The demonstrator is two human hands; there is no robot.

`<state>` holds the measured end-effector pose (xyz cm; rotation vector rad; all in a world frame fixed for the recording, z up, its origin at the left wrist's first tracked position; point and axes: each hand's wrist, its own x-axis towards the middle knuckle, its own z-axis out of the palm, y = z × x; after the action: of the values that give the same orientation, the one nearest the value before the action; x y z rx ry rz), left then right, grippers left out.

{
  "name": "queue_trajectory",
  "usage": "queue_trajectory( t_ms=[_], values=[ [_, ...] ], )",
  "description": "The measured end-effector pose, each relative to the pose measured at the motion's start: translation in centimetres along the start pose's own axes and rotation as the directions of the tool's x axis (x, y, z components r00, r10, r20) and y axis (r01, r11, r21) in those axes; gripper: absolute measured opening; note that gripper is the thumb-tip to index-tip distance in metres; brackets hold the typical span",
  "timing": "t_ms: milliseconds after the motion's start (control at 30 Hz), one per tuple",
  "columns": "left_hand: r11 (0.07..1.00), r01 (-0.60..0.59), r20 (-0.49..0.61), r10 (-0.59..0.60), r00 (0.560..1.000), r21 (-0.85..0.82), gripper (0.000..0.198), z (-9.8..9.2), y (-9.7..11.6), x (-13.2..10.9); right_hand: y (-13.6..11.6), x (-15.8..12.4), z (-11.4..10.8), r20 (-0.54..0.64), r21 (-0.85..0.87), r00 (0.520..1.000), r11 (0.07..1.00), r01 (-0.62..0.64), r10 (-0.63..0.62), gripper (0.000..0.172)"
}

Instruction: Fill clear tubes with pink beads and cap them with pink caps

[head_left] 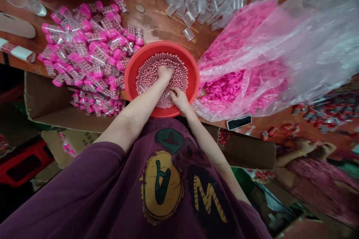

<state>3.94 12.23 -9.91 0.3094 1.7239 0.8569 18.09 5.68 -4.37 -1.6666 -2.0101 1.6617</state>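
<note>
Left hand (165,73) and right hand (180,99), just apart, grips unclear, among small round pink beads (147,69) in round red plastic bowl (131,73); working low should limit spills

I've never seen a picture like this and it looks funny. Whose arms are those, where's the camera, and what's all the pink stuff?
Those arms belong to a person, not a robot. The camera sits on their head, so you look forward and down. The left hand is dug into small pinkish balls in a red bowl; the right hand is close beside it. I can't tell what either holds. On the wooden table, a pile of ball-filled tubes with pink caps lies left. Farther back are clear tubes, and right is a plastic bag with pink pieces.
</note>
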Motion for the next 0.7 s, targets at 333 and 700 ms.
queue_trajectory(
  t_ms=[333,700],
  values=[
    [0.968,-0.088,0.093,0.113,0.989,-0.236,0.019,-4.4,0.3,-4.7,0.1,0.1,-0.8,-0.100,0.059,0.995,0.998,0.033,-0.027,0.039],
    [0.955,0.091,0.318,0.004,0.948,-0.282,0.021,-7.0,2.9,-10.1,-1.7,2.2,-4.3,-0.170,-0.417,0.972,0.906,0.078,-0.162,0.044]
  ],
)
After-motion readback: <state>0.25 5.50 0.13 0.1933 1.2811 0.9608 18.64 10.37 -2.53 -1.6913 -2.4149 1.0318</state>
